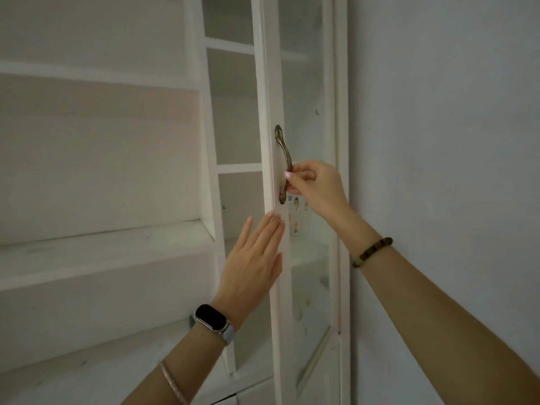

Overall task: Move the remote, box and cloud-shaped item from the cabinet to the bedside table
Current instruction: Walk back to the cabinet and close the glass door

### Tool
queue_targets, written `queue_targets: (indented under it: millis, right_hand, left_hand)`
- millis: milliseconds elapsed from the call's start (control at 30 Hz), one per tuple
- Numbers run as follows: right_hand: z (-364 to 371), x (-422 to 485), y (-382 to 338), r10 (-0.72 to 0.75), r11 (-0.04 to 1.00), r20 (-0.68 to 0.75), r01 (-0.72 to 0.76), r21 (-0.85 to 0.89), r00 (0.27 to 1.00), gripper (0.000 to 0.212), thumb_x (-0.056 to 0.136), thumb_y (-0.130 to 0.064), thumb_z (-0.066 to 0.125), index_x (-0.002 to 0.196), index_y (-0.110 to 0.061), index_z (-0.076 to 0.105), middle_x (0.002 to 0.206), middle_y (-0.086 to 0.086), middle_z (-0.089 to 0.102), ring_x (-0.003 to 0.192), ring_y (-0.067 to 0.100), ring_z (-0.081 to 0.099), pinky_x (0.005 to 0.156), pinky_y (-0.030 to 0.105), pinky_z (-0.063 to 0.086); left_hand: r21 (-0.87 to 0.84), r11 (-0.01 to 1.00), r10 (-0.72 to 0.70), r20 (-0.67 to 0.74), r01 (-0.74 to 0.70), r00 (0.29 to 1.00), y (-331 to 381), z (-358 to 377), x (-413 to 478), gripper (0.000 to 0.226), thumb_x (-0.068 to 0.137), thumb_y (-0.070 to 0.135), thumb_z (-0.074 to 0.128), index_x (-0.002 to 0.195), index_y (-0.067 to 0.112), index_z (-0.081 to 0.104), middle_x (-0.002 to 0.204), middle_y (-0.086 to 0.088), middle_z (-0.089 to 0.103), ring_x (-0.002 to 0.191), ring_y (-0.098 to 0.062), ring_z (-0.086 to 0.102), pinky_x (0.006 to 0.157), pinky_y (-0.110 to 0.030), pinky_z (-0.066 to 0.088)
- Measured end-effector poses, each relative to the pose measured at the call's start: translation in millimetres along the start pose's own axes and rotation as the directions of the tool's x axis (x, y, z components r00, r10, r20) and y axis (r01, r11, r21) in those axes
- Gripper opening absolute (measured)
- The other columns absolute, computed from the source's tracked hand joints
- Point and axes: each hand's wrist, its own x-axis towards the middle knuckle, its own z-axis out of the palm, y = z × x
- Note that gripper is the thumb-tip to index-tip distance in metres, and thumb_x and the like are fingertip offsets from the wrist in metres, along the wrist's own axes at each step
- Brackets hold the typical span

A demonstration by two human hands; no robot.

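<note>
A tall white cabinet door (273,92) with a glass pane stands partly ajar in front of me. My right hand (314,185) pinches the lower part of its bronze handle (283,163). My left hand (257,258) is flat, fingers apart, with the fingertips against the door's edge below the handle. Behind the gap the cabinet shelves (239,168) look bare. The remote, box and cloud-shaped item are not in sight.
Open white shelves (102,244) run along the left at several heights. A plain pale wall (438,141) fills the right side. Small stickers (296,203) dot the glass pane under the handle.
</note>
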Motion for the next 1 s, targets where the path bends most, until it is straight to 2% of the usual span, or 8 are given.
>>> queue_targets:
  millis: [133, 233, 367, 467, 567, 733, 900, 1000]
  right_hand:
    - [30, 17, 2, 0.003, 0.999, 0.058, -0.001, -0.034, 0.998, 0.021, 0.088, -0.017, 0.069, 0.105, -0.005, 0.064, 0.079, 0.001, 0.071, 0.070, 0.012, 0.072, 0.071, 0.028, 0.061]
    - [45, 30, 3, -0.009, 0.999, 0.094, 0.012, -0.032, 0.996, 0.021, 0.086, -0.015, 0.071, 0.102, -0.004, 0.064, 0.081, 0.005, 0.071, 0.066, 0.007, 0.070, 0.064, 0.022, 0.060]
    - [60, 44, 8, -0.028, 0.998, 0.118, 0.034, -0.047, 0.993, 0.022, 0.083, -0.014, 0.073, 0.101, -0.004, 0.064, 0.085, 0.005, 0.069, 0.071, 0.008, 0.068, 0.066, 0.018, 0.058]
    - [72, 54, 14, -0.092, 0.990, 0.094, 0.102, -0.102, 0.991, 0.025, 0.080, -0.017, 0.076, 0.101, -0.008, 0.065, 0.083, -0.003, 0.066, 0.074, 0.006, 0.066, 0.070, 0.018, 0.057]
    - [83, 64, 19, -0.116, 0.986, 0.086, 0.125, -0.110, 0.990, 0.025, 0.079, -0.018, 0.078, 0.099, -0.012, 0.064, 0.078, -0.010, 0.061, 0.071, 0.002, 0.061, 0.066, 0.013, 0.052]
    - [111, 79, 32, -0.090, 0.994, 0.079, 0.095, -0.057, 0.993, 0.025, 0.078, -0.016, 0.079, 0.098, -0.010, 0.064, 0.081, 0.000, 0.067, 0.078, 0.015, 0.069, 0.077, 0.034, 0.060]
    - [130, 93, 41, -0.085, 0.995, 0.068, 0.088, -0.045, 0.994, 0.021, 0.077, -0.014, 0.080, 0.089, -0.011, 0.063, 0.081, 0.006, 0.070, 0.076, 0.020, 0.070, 0.076, 0.040, 0.060]
    - [136, 101, 48, -0.096, 0.995, 0.069, 0.098, -0.031, 0.993, 0.023, 0.075, -0.013, 0.081, 0.085, -0.014, 0.061, 0.077, 0.001, 0.067, 0.076, 0.017, 0.069, 0.074, 0.040, 0.060]
  left_hand:
    - [0.163, 0.986, -0.047, 0.101, 0.030, 0.994, -28, 14, -11, 0.058, 0.094, 0.032, 0.048, 0.144, 0.004, 0.035, 0.153, -0.012, 0.031, 0.144, -0.024, 0.022, 0.118, -0.047, 0.015]
    - [0.237, 0.971, -0.069, 0.152, 0.031, 0.986, -44, 23, -12, 0.061, 0.097, 0.036, 0.042, 0.147, 0.004, 0.027, 0.156, -0.012, 0.022, 0.146, -0.024, 0.014, 0.119, -0.047, 0.011]
    - [0.260, 0.964, -0.105, 0.172, 0.057, 0.980, -59, 32, -14, 0.061, 0.098, 0.038, 0.036, 0.148, 0.005, 0.024, 0.157, -0.011, 0.019, 0.146, -0.023, 0.013, 0.119, -0.046, 0.010]
    - [0.225, 0.970, -0.132, 0.152, 0.095, 0.979, -67, 39, -14, 0.063, 0.099, 0.040, 0.029, 0.150, 0.007, 0.017, 0.158, -0.008, 0.016, 0.147, -0.020, 0.011, 0.119, -0.047, 0.012]
    - [0.226, 0.966, -0.160, 0.152, 0.123, 0.975, -74, 45, -12, 0.065, 0.098, 0.042, 0.025, 0.150, 0.005, 0.015, 0.157, -0.008, 0.019, 0.146, -0.020, 0.012, 0.118, -0.046, 0.014]
    - [0.315, 0.942, -0.183, 0.201, 0.114, 0.962, -96, 55, -8, 0.067, 0.096, 0.044, 0.031, 0.149, 0.005, 0.017, 0.156, -0.008, 0.023, 0.145, -0.020, 0.018, 0.117, -0.047, 0.022]
    - [0.366, 0.924, -0.213, 0.242, 0.114, 0.947, -113, 72, -5, 0.068, 0.096, 0.046, 0.030, 0.150, 0.008, 0.014, 0.158, -0.006, 0.016, 0.146, -0.019, 0.011, 0.119, -0.046, 0.016]
    - [0.388, 0.915, -0.218, 0.249, 0.109, 0.944, -119, 79, -5, 0.068, 0.095, 0.048, 0.029, 0.150, 0.009, 0.017, 0.158, -0.007, 0.014, 0.146, -0.019, 0.011, 0.118, -0.047, 0.018]
